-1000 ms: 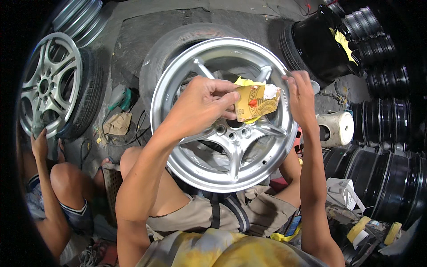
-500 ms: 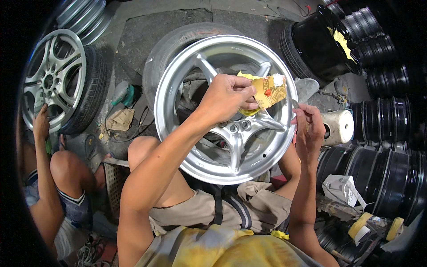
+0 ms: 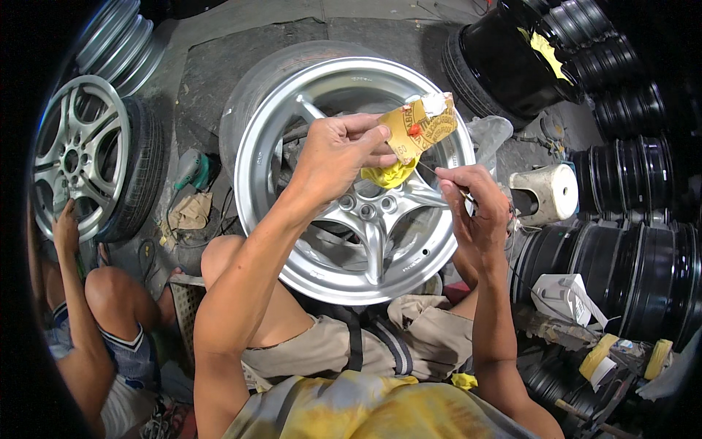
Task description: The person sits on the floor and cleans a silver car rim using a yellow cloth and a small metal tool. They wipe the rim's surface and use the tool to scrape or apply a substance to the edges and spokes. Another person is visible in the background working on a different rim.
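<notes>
Pinched in my left hand (image 3: pixel 340 154) is a tan piece of sandpaper (image 3: pixel 431 139), its printed back facing up. A white lump of paste (image 3: pixel 435 103) and a small red dab (image 3: pixel 414 130) sit on it. My right hand (image 3: pixel 479 208) is closed on a thin dark tool (image 3: pixel 428 168) that points toward the sandpaper's lower edge; its exact kind is too small to tell. Both hands are above a silver alloy wheel (image 3: pixel 374 249), which lies face up before my knees. A crumpled yellow sheet (image 3: pixel 391 175) shows below the sandpaper, over the wheel's hub.
A tyre (image 3: pixel 252 88) lies behind the wheel. Black rims (image 3: pixel 621 271) are stacked at right, near a white stool-like stand (image 3: pixel 547 192). At left, another person's hand (image 3: pixel 66 230) touches a second silver wheel (image 3: pixel 77 157). A green power tool (image 3: pixel 194 170) rests on the floor.
My left hand has shifted left a little with the sandpaper. My right hand has come in from the wheel's right rim, bringing the thin tool near the sandpaper.
</notes>
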Demonstrator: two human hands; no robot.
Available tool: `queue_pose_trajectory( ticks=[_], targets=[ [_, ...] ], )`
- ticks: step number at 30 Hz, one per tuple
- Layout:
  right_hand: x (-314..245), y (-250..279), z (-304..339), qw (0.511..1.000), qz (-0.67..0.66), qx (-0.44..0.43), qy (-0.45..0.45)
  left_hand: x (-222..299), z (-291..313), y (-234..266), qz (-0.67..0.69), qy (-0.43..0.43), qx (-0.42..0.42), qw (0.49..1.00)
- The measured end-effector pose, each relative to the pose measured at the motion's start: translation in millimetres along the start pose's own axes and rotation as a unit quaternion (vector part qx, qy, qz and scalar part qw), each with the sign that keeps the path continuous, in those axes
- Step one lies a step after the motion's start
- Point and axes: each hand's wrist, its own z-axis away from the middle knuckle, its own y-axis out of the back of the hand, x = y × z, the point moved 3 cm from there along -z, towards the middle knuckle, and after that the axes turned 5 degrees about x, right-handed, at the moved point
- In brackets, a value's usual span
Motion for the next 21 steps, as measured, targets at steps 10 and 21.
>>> queue_pose_trajectory(
  ticks=[10, 21],
  targets=[
    [1, -7, -1, 1.0, -0.025, -0.006, -0.003, -5, -4, 2, -0.008, -0.004, -0.018, 1.0],
    [2, -12, 2, 0.996, -0.067, -0.026, -0.052, -4, -2, 2, 0.004, 0.003, -0.014, 1.0]
  ],
)
